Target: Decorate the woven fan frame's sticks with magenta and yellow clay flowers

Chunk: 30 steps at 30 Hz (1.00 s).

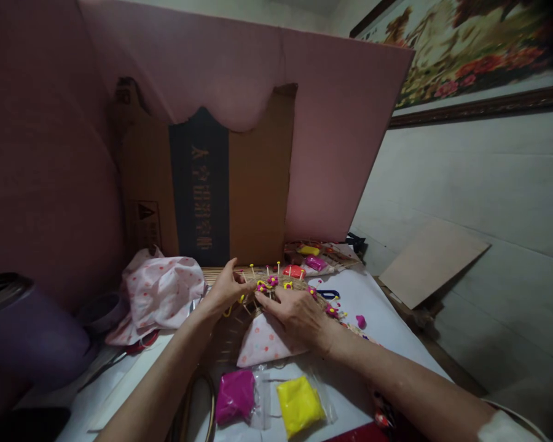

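Observation:
A small woven straw basket (258,288) sits on the white table, studded with yellow-tipped sticks and little magenta and yellow clay flowers (267,282). My left hand (228,287) grips the basket's left rim, thumb up and fingers curled around it. My right hand (295,313) lies over the basket's front, fingers pinched at a clay flower near the rim. A piece of pink dotted cloth (265,341) lies under my right hand.
Bags of magenta clay (235,396) and yellow clay (299,405) lie near me. More clay packs (306,261) sit behind the basket. A cardboard box (212,184) draped in pink cloth stands at the back. Crumpled dotted fabric (159,291) and a purple appliance (23,331) are on the left.

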Tool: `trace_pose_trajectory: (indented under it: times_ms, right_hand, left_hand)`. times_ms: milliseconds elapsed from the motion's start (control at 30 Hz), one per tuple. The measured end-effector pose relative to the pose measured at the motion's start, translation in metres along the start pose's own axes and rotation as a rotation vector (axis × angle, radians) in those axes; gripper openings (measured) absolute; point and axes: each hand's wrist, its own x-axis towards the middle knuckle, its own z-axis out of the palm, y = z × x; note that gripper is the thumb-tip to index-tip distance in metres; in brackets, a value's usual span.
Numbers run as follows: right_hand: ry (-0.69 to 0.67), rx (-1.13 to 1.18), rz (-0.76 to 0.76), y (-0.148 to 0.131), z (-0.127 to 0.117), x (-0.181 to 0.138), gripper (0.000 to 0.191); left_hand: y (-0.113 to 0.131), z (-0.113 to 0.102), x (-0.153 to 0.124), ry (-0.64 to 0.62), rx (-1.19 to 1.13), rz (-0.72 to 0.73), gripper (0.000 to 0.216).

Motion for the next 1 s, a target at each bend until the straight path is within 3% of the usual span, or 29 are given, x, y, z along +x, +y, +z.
trace_pose_trajectory:
  times_ms: [400,700,1000]
  right_hand:
    - [0.017,0.012,0.005,0.003,0.003,-0.006,0.035]
    - [-0.019,-0.006,0.009,0.003,0.003,-0.004,0.037]
    - [-0.064,-0.003,0.021,0.002,-0.001,0.0,0.036]
  left_hand:
    - [-0.005,0.002,0.001,0.058,0.083,0.021,0.1]
    - [0.004,-0.002,-0.003,0.016,0.015,-0.021,0.077]
    - [0.009,0.0,-0.005,0.016,-0.003,-0.033,0.069]
